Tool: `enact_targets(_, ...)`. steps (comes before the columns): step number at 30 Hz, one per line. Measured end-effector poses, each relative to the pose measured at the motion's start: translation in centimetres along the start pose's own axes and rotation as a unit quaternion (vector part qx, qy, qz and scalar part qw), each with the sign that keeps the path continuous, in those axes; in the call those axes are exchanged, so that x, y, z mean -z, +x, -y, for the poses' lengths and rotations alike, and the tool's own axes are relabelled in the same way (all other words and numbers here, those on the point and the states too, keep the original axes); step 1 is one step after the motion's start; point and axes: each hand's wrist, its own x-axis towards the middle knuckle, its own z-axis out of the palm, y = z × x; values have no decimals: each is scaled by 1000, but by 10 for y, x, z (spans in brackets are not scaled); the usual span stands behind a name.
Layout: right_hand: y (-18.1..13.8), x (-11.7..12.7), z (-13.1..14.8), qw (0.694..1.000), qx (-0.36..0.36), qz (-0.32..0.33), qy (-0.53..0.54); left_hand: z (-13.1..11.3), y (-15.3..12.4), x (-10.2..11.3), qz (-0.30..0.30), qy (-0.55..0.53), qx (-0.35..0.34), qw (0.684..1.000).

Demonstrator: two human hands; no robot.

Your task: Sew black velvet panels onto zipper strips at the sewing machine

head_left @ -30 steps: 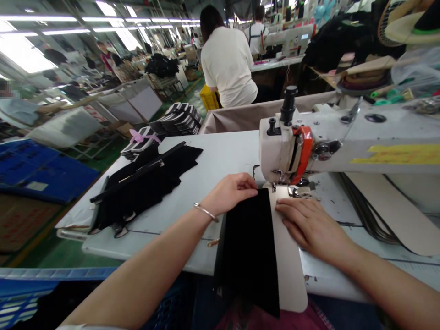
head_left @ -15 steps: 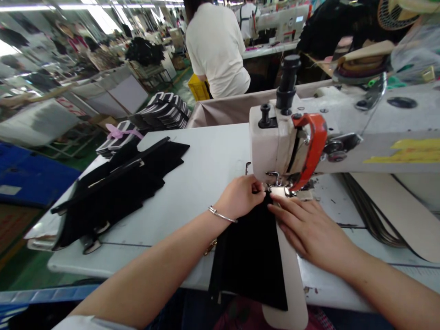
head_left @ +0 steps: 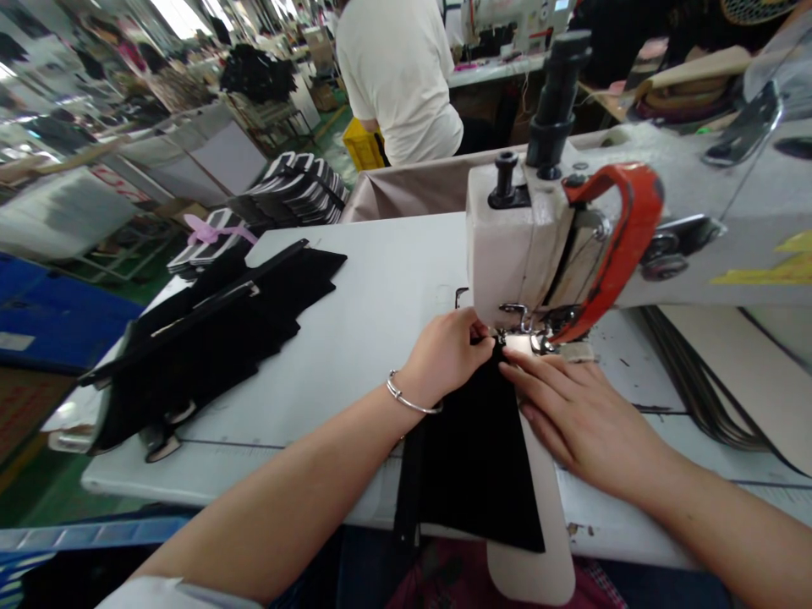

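A black fabric piece [head_left: 479, 474] lies over a pale beige panel [head_left: 539, 567], both running off the table's front edge. Their far ends meet under the needle area of a sewing machine [head_left: 507, 245] with a red guard. My left hand [head_left: 447, 351] pinches the fabric's upper left edge close to the presser foot [head_left: 521, 342]. With fingers stretched out, my right hand [head_left: 571, 406] lies flat on the panel and the fabric's right edge. The needle itself is too small to make out.
Stacked black pieces [head_left: 216, 338] lie on the table's left. Curved beige panels [head_left: 729, 372] are piled beneath the machine arm at right. A grey fabric-lined bin [head_left: 412, 190] stands behind the table, and beyond it sits a person in a white shirt [head_left: 399, 76].
The view has shifted slightly, so the machine appears larger and further right. Both hands keep nearly the same place on the fabric and panel by the presser foot.
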Motion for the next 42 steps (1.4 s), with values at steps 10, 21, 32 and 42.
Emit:
enact_targets(10, 1, 2, -6, 999, 19, -5, 27, -6, -18, 5, 18, 80, -96, 992)
enact_targets(21, -15, 10, 8, 999, 12, 17, 49, -28, -167, 6, 81, 75, -312, 944)
enact_targets(32, -17, 4, 7, 999, 17, 4, 33, 4, -37, 4, 18, 136, -201, 970)
enact_targets(42, -17, 5, 9, 999, 12, 4, 34, 12, -40, 1, 5, 111, -222, 969)
